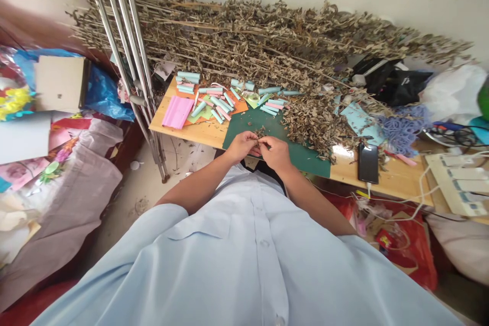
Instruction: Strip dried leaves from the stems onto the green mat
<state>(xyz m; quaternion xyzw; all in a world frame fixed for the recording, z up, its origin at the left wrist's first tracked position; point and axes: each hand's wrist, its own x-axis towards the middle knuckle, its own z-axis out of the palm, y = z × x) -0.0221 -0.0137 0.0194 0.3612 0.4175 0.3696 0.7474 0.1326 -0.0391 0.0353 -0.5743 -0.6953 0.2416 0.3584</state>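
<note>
My left hand [243, 146] and my right hand [275, 154] meet over the front edge of a dark green mat [240, 132]. Their fingers are closed in a pinch around a small bit of dried leaves [260, 133], partly hidden by the fingertips. On the mat's right side lies a heap of loose dried leaves [315, 125]. Beyond my hands, several rolled paper tubes [222, 105] in pale blue and pink are scattered over orange and green sheets. A pink paper stack [178, 112] lies to their left.
Long bundles of dried leafy stalks [244, 41] fill the table's back. Metal crutches [126, 35] lean at the left. At the right are a phone [368, 163] on a cable, blue yarn [405, 125] and a power strip [456, 183]. A red bag [416, 244] sits below.
</note>
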